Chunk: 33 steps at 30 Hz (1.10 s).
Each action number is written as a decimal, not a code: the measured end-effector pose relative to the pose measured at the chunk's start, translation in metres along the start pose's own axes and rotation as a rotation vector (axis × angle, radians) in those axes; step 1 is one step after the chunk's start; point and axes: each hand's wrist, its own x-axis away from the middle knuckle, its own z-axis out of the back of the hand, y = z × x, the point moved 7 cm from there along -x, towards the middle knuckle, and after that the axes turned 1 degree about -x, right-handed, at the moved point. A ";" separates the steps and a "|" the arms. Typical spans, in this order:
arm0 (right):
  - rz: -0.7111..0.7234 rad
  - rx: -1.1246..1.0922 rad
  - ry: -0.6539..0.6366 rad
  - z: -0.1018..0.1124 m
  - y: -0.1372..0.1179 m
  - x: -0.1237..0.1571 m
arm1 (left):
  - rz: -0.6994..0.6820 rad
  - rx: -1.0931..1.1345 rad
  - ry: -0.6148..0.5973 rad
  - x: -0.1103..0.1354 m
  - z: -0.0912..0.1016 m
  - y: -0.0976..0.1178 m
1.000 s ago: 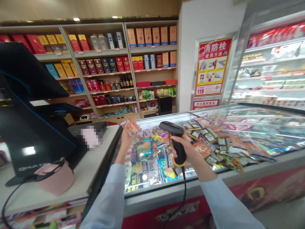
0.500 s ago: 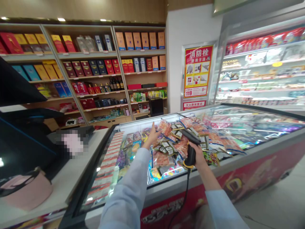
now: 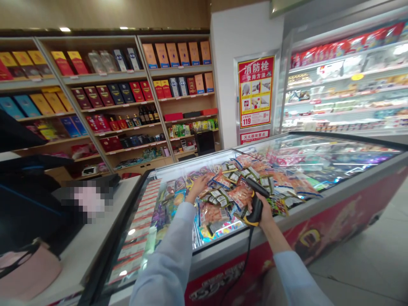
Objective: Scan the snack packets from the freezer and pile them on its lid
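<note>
Left hand (image 3: 198, 186) reaches forward from its pale blue sleeve and lies palm down on the near edge of a pile of snack packets (image 3: 237, 191), fingers loosely spread over the wrappers; whether it pinches one of them I cannot tell. Right hand (image 3: 264, 209), just to the right of the left and a little nearer the body, is wrapped tight around the grip of a black barcode scanner (image 3: 255, 199), whose head points up and left over the pile, close above the packets. A black cable (image 3: 247, 250) drops from the yellow-ringed base of the grip, below the right hand. Both hands are above the glass lid of a chest freezer (image 3: 338, 193), which bears the pile and stretches away past the right hand. Left of the left arm runs a pale counter (image 3: 95, 250), with a black terminal (image 3: 32, 204) and a pink cap (image 3: 28, 276) on it. Well beyond the hands stand wooden shelves (image 3: 127, 106) of boxed goods, a red poster (image 3: 255, 91) and, to the far right, an open cooler (image 3: 344, 85).
</note>
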 end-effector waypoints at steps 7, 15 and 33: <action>-0.001 0.026 -0.035 0.001 0.001 -0.002 | 0.000 -0.004 -0.028 0.004 0.004 0.008; 0.004 0.026 -0.067 0.001 0.000 -0.003 | 0.040 -0.085 -0.073 0.016 0.019 0.023; 0.051 0.042 -0.095 -0.023 -0.012 0.008 | 0.093 0.255 -0.135 0.047 0.017 0.049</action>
